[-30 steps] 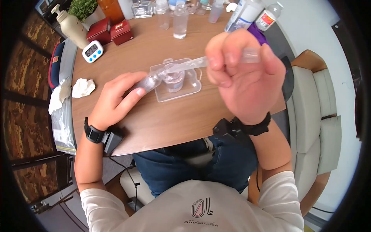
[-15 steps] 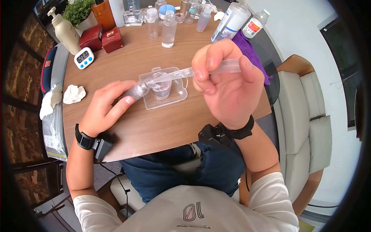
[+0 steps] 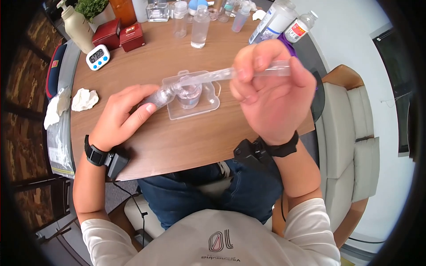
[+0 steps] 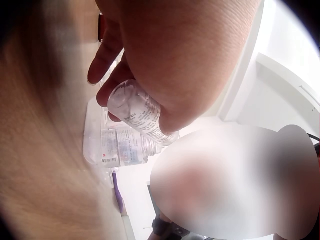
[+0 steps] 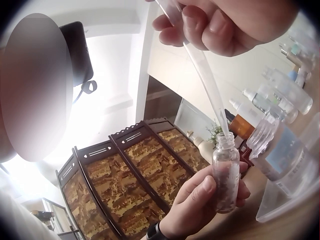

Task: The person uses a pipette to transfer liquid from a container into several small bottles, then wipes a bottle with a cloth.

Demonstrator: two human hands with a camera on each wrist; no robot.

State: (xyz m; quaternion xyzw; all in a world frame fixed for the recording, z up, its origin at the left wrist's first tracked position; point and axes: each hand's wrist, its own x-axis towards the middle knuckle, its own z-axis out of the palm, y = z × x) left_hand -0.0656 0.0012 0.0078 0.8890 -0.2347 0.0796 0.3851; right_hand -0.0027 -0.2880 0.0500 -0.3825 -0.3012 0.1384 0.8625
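My left hand (image 3: pixel 122 113) grips a small clear bottle (image 5: pixel 226 177), held tilted with its open mouth toward the right hand. Printed text shows on the bottle's side in the left wrist view. In my right hand (image 3: pixel 273 95) is a clear plastic dropper (image 3: pixel 208 77), pinched between fingers and thumb, the thumb at its wide end. Its thin tip reaches into the mouth of the bottle. Just beyond the bottle stands an open clear jar (image 3: pixel 190 98) with a label, on a clear plastic tray (image 3: pixel 211 107).
A clear bottle of liquid (image 3: pixel 200 33) stands further back, near a row of cosmetic bottles. At the left are crumpled tissue (image 3: pixel 84 99), a white timer (image 3: pixel 98 57) and dark red boxes (image 3: pixel 132 37). A large bottle (image 3: pixel 273 22) and a purple cloth (image 3: pixel 287 39) lie back right.
The head view has shifted a little. Both hands keep nearly the same pose, with the dropper's tip staying at the bottle's mouth.
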